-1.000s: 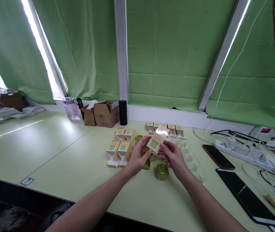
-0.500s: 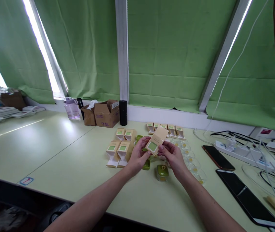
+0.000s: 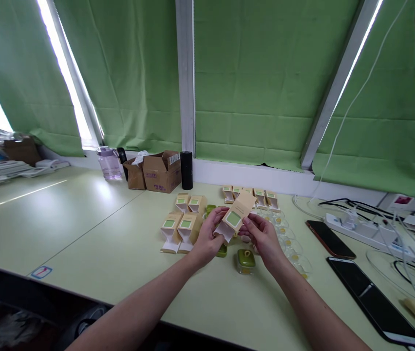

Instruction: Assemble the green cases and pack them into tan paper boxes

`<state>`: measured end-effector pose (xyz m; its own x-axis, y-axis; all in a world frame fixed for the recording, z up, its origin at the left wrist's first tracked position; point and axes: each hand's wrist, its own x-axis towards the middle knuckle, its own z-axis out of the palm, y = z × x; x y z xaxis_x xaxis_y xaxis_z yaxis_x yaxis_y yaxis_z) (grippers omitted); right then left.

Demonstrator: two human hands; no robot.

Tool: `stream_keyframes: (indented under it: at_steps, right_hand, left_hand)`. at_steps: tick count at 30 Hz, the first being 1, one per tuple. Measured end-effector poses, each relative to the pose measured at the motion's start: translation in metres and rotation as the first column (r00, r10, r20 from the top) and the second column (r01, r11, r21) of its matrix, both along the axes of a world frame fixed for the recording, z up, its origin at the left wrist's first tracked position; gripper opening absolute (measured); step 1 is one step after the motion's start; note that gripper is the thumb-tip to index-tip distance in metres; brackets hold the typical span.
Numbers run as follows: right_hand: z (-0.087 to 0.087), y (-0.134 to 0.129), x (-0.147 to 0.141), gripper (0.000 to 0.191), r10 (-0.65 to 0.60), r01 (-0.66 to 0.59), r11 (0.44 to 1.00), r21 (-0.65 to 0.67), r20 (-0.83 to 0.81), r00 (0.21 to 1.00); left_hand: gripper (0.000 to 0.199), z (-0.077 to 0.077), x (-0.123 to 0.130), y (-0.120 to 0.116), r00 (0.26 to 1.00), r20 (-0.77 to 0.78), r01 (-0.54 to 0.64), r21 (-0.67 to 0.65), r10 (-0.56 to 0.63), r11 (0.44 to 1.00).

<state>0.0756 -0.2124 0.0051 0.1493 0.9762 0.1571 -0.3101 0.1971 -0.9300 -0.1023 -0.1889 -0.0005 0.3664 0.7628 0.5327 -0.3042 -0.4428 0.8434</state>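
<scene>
Between my two hands is a small kraft cardboard box (image 3: pixel 242 206) with a green square on its front, tilted, its white-lined flap folded out at the lower end. My left hand (image 3: pixel 209 237) grips its left side and flap, and my right hand (image 3: pixel 264 238) pinches its right edge. Just below stands a small clear jar with a green lid (image 3: pixel 246 261) and a pale loop on top. Similar opened kraft boxes (image 3: pixel 187 225) stand to the left. More green lids (image 3: pixel 222 251) lie partly hidden behind my left hand. Clear containers (image 3: pixel 291 243) are lined up right of my right hand.
Another row of kraft boxes (image 3: pixel 259 197) stands at the back. Two phones (image 3: pixel 330 238), a power strip (image 3: pixel 368 235) and tangled cables lie on the right. Against the wall are a black cylinder (image 3: pixel 186 170), brown cartons (image 3: pixel 161 173) and a purple bottle (image 3: pixel 109 163).
The box in my hands has changed from flat-looking to opened out, and its white-lined lower flap now shows. My hands have stayed in nearly the same place.
</scene>
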Motion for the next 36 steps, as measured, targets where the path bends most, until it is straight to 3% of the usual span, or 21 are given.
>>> stream_keyframes:
  at_steps: [12,17,24,36]
  right_hand:
    - [0.009,-0.005,0.001,0.046,0.123,-0.13,0.991,-0.025,-0.199,0.972]
    - [0.009,-0.005,0.001,0.048,0.073,-0.077,0.997,-0.019,-0.156,0.985]
    - [0.001,-0.002,0.003,0.048,0.052,-0.051,0.999,0.013,-0.085,0.995]
    - [0.0,0.002,0.003,0.049,0.0,-0.001,1.0,-0.009,-0.13,0.992]
  left_hand:
    - [0.079,-0.004,-0.001,0.004,1.0,0.004,-0.012,0.051,0.012,0.999]
    - [0.065,0.004,-0.003,-0.004,0.988,-0.071,-0.127,0.164,0.14,0.978]
    - [0.041,0.002,0.001,-0.002,0.894,-0.19,-0.34,0.301,0.405,0.891]
    - [0.04,-0.002,-0.004,-0.004,0.894,-0.157,-0.326,0.413,0.419,0.851]
